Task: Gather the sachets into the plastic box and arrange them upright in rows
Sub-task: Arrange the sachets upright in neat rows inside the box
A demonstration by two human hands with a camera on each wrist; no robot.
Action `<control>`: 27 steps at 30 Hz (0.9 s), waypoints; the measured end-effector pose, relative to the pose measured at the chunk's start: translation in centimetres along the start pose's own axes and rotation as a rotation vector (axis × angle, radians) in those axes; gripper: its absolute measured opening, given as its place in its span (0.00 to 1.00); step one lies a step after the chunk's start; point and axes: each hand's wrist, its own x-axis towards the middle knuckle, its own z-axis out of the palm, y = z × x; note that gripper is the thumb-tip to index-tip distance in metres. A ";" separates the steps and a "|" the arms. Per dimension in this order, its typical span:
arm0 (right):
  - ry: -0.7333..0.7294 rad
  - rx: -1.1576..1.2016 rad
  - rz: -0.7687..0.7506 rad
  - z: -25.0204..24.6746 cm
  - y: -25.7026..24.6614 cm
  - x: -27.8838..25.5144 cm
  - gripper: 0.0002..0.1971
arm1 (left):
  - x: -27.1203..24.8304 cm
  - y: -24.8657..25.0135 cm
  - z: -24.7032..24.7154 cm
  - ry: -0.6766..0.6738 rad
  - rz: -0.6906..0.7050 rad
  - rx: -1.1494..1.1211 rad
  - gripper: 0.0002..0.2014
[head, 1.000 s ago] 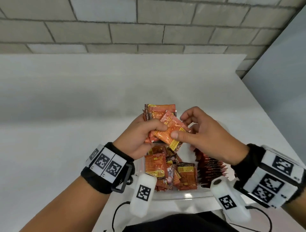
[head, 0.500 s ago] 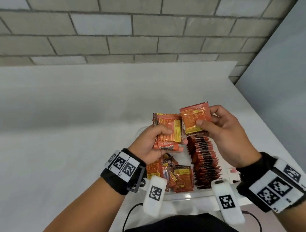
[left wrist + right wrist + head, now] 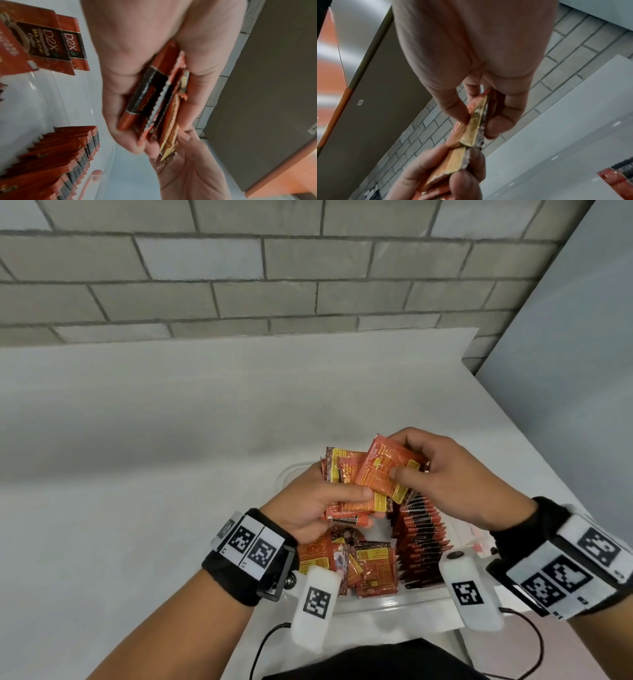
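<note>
My left hand (image 3: 329, 498) grips a small stack of red-orange sachets (image 3: 346, 494) above the clear plastic box (image 3: 387, 602); the left wrist view shows the stack (image 3: 154, 97) edge-on between thumb and fingers. My right hand (image 3: 442, 477) pinches one orange sachet (image 3: 383, 470) by thumb and fingers and lays it against the front of that stack. In the right wrist view this sachet (image 3: 476, 121) meets the stack held by the left hand (image 3: 447, 175). Inside the box a row of upright sachets (image 3: 421, 542) runs along the right, and loose sachets (image 3: 359, 566) lie flat at the left.
The box stands at the near right of a white table (image 3: 171, 457), close to its front edge. A grey brick wall (image 3: 274, 275) rises behind the table and a grey panel (image 3: 565, 371) stands to the right. Cables (image 3: 263, 648) hang at the near edge.
The right hand has brought its single sachet down and left, from beside the stack onto the front of it. The left hand still holds the stack over the box.
</note>
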 end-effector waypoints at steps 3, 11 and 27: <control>-0.035 0.010 0.032 0.1 0.1 -0.2 0.14 | 0.0 0.0 0.1 -0.001 -0.017 -0.005 0.13; 0.064 0.012 0.080 -0.3 0.5 -0.4 0.11 | -0.2 -0.2 0.1 0.042 -0.052 -0.204 0.17; 0.145 0.597 0.363 1.9 1.2 -0.4 0.09 | 0.5 -0.8 1.0 0.169 0.245 -0.126 0.21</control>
